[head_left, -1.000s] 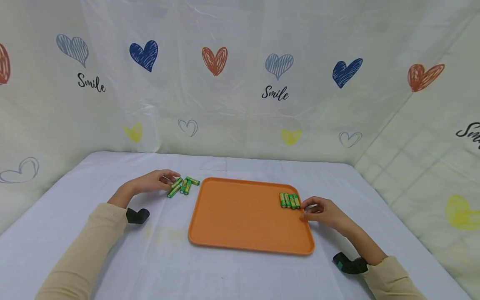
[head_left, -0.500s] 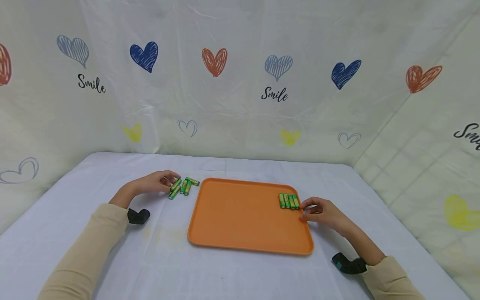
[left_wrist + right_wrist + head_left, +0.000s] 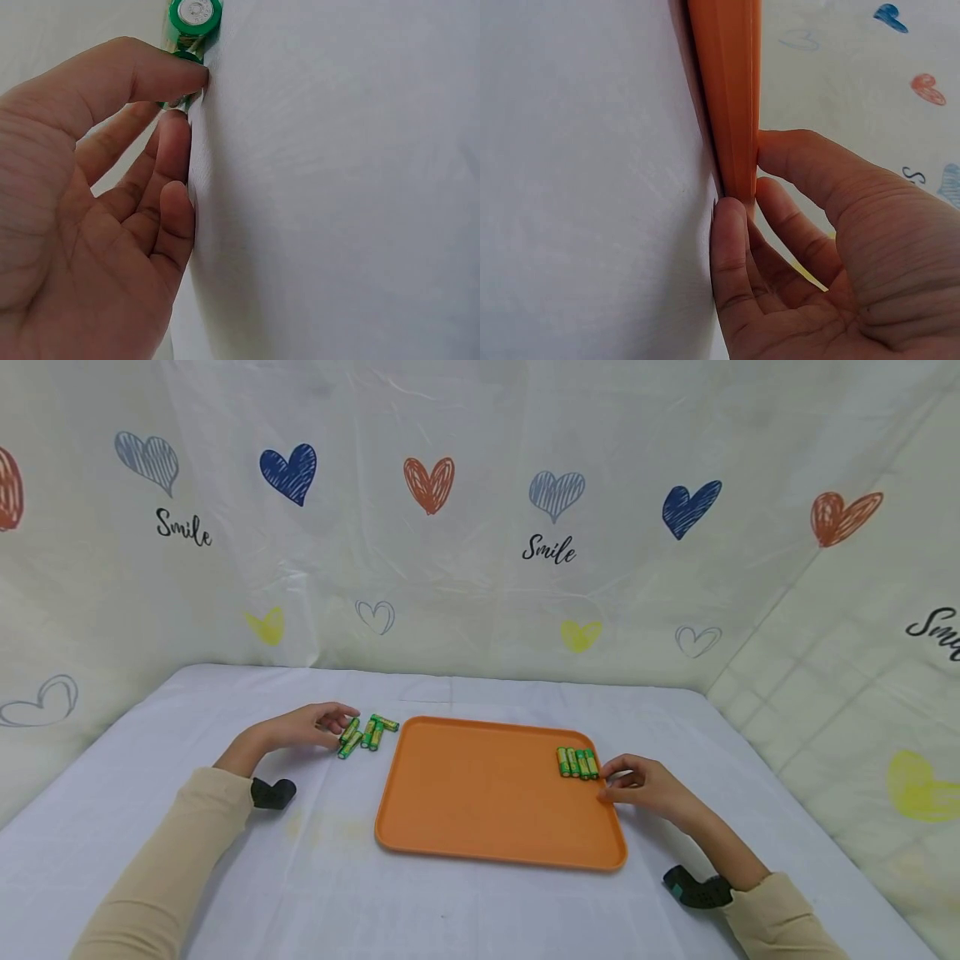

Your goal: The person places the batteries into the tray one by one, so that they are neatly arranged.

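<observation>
My left hand [image 3: 303, 727] is at the table's left, beside a loose cluster of small green batteries [image 3: 377, 735]. Its thumb and a finger pinch the nearest battery [image 3: 174, 103], which still lies on the cloth and is mostly hidden by the thumb in the left wrist view. A second battery [image 3: 349, 745] lies right against it. My right hand [image 3: 648, 785] is at the right side of an orange tray [image 3: 480, 802], its fingers loosely bent and fingertips resting on the rim. Near those fingertips, several batteries [image 3: 578, 763] stand in a side-by-side row on the tray.
White cloth [image 3: 450, 910] covers the table. Behind it hangs a pale sheet [image 3: 480, 577] printed with hearts and "Smile". A black wrist device [image 3: 273, 793] sits at the left cuff, another black device [image 3: 697, 887] at the right.
The battery at my left fingertips has turned slightly, and the left hand has shifted a touch left. My right hand, the tray and the row on it look unmoved.
</observation>
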The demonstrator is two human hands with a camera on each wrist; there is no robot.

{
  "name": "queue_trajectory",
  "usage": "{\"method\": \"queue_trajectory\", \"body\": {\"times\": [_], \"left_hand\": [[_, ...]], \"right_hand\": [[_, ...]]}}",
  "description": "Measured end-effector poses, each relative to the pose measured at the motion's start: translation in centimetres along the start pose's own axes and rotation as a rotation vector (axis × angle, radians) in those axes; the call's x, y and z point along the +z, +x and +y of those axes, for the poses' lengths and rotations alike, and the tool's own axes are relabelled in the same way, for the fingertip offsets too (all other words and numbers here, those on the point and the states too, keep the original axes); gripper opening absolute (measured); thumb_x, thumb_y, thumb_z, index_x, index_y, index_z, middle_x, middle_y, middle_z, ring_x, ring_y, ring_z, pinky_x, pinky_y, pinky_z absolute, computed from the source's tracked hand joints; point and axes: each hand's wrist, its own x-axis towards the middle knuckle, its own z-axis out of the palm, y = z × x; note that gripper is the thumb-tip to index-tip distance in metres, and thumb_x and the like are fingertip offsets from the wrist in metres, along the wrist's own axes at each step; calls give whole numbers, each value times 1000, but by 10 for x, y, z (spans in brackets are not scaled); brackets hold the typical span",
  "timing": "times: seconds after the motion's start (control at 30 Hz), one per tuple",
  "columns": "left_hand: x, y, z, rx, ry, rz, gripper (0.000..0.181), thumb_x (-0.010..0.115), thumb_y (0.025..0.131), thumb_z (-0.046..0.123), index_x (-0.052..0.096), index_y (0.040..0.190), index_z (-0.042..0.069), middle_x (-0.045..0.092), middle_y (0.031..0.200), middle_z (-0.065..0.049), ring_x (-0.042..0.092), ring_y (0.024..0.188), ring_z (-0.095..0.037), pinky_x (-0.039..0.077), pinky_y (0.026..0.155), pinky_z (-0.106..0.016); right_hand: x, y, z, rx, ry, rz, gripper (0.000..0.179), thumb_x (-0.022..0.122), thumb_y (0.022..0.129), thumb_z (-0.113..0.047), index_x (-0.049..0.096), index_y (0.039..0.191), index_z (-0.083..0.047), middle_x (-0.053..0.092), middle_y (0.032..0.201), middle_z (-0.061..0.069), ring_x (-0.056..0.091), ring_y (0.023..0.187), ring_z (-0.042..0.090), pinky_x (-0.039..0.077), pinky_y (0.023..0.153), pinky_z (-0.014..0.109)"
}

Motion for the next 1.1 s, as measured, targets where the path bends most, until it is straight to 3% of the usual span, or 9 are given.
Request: {"method": "queue_trajectory", "body": {"times": [0.33,0.7,1.1], "left_hand": [[0,-2,-1,14,19,34,54,70,87,8,48,134,-8,58,117,-17,55,107,-28,44,99,-46],[1,-5,3,-29,-17,106,59,71,88,12,44,136,-7,58,118,-19,58,108,-30,46,98,-48],[4,-3,4,15,-49,191,57,72,87,10,46,135,-4,55,118,-20,61,105,-31,51,90,-43]], "right_hand": [[-1,1,2,2,-5,8,40,77,85,-20,59,113,3,62,95,8,58,86,17,48,73,23],[-1,1,2,2,-4,9,40,77,85,-20,59,113,3,61,93,8,57,85,17,48,71,24],[-1,2,5,-1,3,6,40,76,85,-20,59,113,3,61,93,7,57,84,16,47,70,23]]}}
